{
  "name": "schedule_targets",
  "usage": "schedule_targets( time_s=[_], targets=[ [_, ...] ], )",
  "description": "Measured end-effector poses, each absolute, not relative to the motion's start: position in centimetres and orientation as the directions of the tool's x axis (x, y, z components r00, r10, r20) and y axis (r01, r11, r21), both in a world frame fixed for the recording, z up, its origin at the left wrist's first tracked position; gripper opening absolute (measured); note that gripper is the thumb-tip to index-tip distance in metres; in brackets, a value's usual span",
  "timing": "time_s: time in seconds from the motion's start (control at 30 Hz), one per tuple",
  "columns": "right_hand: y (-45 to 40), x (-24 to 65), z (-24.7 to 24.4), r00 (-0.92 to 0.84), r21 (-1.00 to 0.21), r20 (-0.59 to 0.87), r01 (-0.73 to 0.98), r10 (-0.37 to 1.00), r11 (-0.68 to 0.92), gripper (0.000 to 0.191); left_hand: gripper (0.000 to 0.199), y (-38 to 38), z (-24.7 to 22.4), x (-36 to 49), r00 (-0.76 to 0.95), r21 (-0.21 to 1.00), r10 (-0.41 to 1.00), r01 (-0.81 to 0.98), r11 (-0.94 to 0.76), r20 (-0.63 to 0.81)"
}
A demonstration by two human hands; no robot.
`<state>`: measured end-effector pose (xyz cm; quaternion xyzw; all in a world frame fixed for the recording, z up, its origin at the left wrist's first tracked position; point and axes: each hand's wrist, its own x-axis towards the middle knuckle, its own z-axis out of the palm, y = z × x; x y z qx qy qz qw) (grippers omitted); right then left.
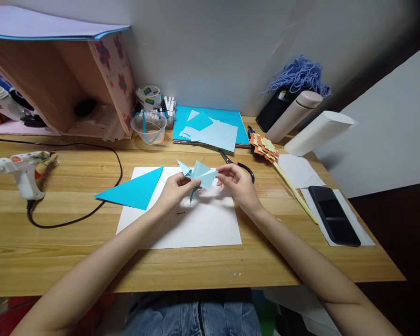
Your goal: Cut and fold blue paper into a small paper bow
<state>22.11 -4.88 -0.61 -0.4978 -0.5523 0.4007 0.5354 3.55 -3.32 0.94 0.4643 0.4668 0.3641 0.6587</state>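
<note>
A light blue folded paper piece (203, 174), with several pointed flaps, is held above a white sheet of paper (203, 228). My left hand (176, 192) pinches its lower left part between thumb and fingers. At the right edge of the piece, the thumb and fingertips of my right hand (238, 185) close on a flap. Left of my hands, a bright blue paper triangle (136, 189) lies partly over the white sheet. Scissors (247, 171) with black handles rest just behind my right hand, partly hidden by it.
A glue gun (24, 175) with a looping black cord stands at left. Behind are an open box (112, 79), a plastic cup (150, 130), markers (168, 108) and stacked blue paper (182, 116). Rightward are a paper flower (266, 147), a bottle (294, 116) and a phone (333, 215).
</note>
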Motion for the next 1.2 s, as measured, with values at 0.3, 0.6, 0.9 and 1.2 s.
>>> schedule_targets(
  time_s=[0.3, 0.6, 0.9, 1.2],
  targets=[
    [-5.3, 21.6, 0.1, -0.028, -0.991, 0.085, 0.102, 0.996, 0.087, 0.028, 0.033, -3.3, 0.4, 3.4, 0.349, 0.955, 0.893, 0.021, 0.297, -0.285],
    [-5.5, 21.7, -0.4, -0.02, -0.99, 0.105, 0.087, 0.994, 0.107, 0.027, 0.024, -3.4, 1.6, 3.6, 0.352, 0.913, 0.85, 0.038, 0.406, -0.392],
    [-5.7, 22.3, 0.7, -0.359, -0.694, 0.467, 0.417, 0.808, 0.587, 0.013, 0.031, -3.2, 0.4, 3.2, 0.418, 0.862, 0.82, -0.147, 0.485, -0.39],
    [-5.9, 21.9, 0.4, -0.283, -0.688, 0.494, 0.452, 0.822, 0.568, 0.009, 0.031, -3.2, 0.0, 3.2, 0.436, 0.849, 0.811, -0.17, 0.5, -0.39]
  ],
)
